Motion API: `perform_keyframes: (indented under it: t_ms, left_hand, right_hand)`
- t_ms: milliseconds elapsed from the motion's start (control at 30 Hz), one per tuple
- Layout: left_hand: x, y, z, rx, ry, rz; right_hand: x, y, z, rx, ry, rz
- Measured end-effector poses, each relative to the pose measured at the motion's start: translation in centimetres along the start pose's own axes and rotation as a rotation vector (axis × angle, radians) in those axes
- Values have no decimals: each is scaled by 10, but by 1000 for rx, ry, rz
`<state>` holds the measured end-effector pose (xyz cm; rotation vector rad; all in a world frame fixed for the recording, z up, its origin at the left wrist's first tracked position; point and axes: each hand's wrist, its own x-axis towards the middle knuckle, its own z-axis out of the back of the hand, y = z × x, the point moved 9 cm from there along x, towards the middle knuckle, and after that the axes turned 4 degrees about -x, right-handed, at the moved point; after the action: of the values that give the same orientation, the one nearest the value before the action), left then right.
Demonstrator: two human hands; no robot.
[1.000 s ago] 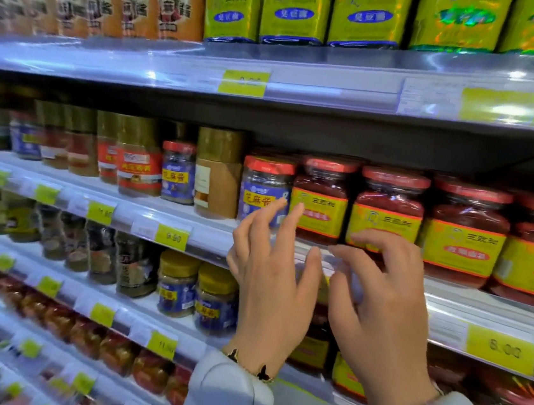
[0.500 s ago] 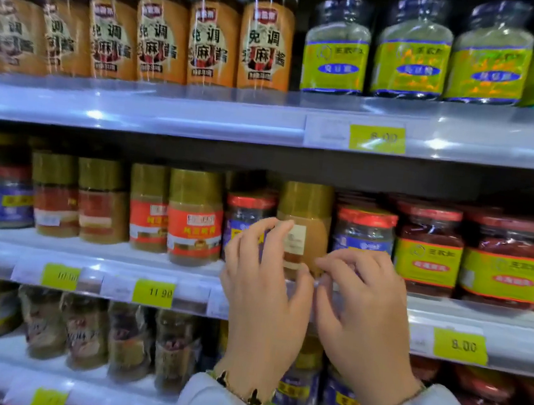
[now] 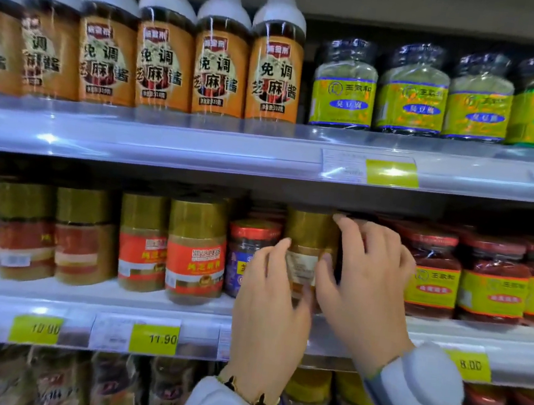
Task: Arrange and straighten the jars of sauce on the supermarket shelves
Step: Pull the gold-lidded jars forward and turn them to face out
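A gold-lidded jar of tan sauce (image 3: 310,237) stands on the middle shelf (image 3: 82,294) with a white back label facing out. My left hand (image 3: 269,305) holds its left side, index fingertip on the jar's edge and thumb low on its front. My right hand (image 3: 366,287) grips its right side, thumb on the front and fingers reaching up past the lid. Left of it stand a red-lidded blue-label jar (image 3: 247,250) and a row of gold-lidded jars with orange labels (image 3: 196,254).
Red-lidded jars with yellow labels (image 3: 433,278) crowd the shelf right of my hands. The upper shelf carries orange white-capped bottles (image 3: 273,76) and green-label jars (image 3: 343,88). More jars fill the lower shelf (image 3: 310,393). Price tags (image 3: 153,339) line the shelf edges.
The view has risen and shifted along the shelves. Both hands have reached forward from the shelf edge and closed round the gold-lidded jar.
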<state>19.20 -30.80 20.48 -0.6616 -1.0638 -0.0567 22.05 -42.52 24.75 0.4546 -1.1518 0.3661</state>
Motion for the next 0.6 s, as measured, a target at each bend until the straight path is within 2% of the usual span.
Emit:
perform_keyframes:
  t_ms: [100, 233, 333, 433, 600]
  left_hand:
    - [3, 0, 1, 36, -14, -3]
    - [2, -2, 1, 68, -31, -14]
    - [3, 0, 0, 89, -57, -9]
    - [1, 3, -1, 74, -83, 6]
    - [-2, 3, -1, 71, -112, 4]
  right_hand:
    - [10, 2, -5, -69, 59, 6]
    - [24, 5, -25, -103, 297, -23]
    - [28, 6, -36, -118, 377, -43]
    - [30, 6, -40, -122, 385, -54]
    - [32, 6, -29, -26, 262, -62]
